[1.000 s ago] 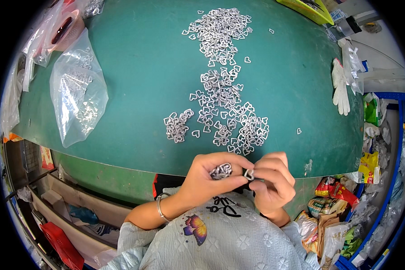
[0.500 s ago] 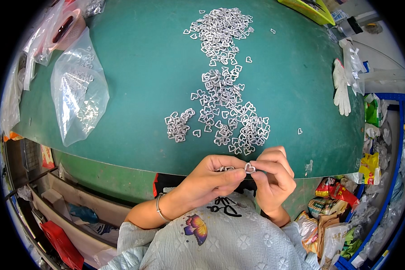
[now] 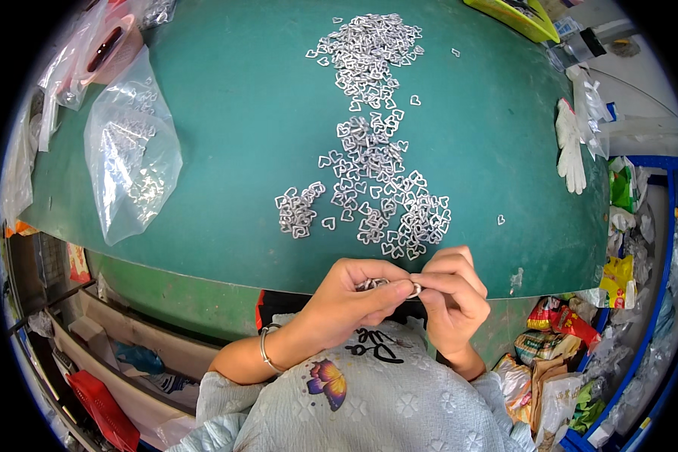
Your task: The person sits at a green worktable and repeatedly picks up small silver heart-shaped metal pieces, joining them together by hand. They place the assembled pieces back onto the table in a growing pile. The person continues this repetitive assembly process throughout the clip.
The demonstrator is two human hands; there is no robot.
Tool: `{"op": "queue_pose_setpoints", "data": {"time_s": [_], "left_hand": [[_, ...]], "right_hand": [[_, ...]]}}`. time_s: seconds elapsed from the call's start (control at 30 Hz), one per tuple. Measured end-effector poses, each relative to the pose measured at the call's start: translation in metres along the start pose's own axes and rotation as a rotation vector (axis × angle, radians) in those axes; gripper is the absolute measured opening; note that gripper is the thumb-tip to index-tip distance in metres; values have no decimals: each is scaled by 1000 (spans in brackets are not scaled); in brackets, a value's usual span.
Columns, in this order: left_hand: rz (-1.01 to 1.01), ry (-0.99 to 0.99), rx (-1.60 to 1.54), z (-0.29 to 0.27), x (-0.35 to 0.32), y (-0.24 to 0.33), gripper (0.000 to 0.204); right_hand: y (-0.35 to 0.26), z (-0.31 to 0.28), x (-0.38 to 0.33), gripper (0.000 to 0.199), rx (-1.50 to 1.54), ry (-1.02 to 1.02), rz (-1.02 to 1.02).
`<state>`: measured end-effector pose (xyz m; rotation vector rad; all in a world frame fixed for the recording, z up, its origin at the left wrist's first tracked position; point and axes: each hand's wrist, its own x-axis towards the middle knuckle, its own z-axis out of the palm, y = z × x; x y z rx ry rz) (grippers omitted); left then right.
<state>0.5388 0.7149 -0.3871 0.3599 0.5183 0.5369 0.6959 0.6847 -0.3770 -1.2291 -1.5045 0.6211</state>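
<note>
Close to the table's near edge, my left hand (image 3: 365, 296) is closed around several small silver heart-shaped rings (image 3: 371, 284). One more heart-shaped ring (image 3: 416, 290) sits between the fingertips of both hands, partly hidden by them. My right hand (image 3: 456, 297) pinches that ring with thumb and forefinger, its other fingers curled. Just beyond the hands lies a loose pile of the same open hearts (image 3: 422, 218), with a smaller heap (image 3: 297, 211) to its left. The pile stretches away to a bigger heap (image 3: 373, 49) at the far side.
A clear plastic bag (image 3: 132, 158) with more hearts lies on the green table (image 3: 241, 135) at left, near a pink basket (image 3: 117, 49). White gloves (image 3: 571, 147) rest by the right edge; a yellow-green tray (image 3: 516, 19) stands far right. A drawer-like bin (image 3: 128, 339) is below left.
The ring between my fingertips has turned from face-on to nearly edge-on and is more covered. My right hand has shifted slightly left. The piles look the same.
</note>
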Motion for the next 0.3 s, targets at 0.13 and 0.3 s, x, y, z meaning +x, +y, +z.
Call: {"op": "queue_pose_setpoints", "data": {"time_s": [0.13, 0.3], "left_hand": [[44, -108, -119, -3, 2, -1, 16], [34, -266, -187, -13, 1, 2, 19]], "right_hand": [[13, -16, 4, 12, -107, 19, 61], [44, -32, 17, 13, -542, 78, 222]]}}
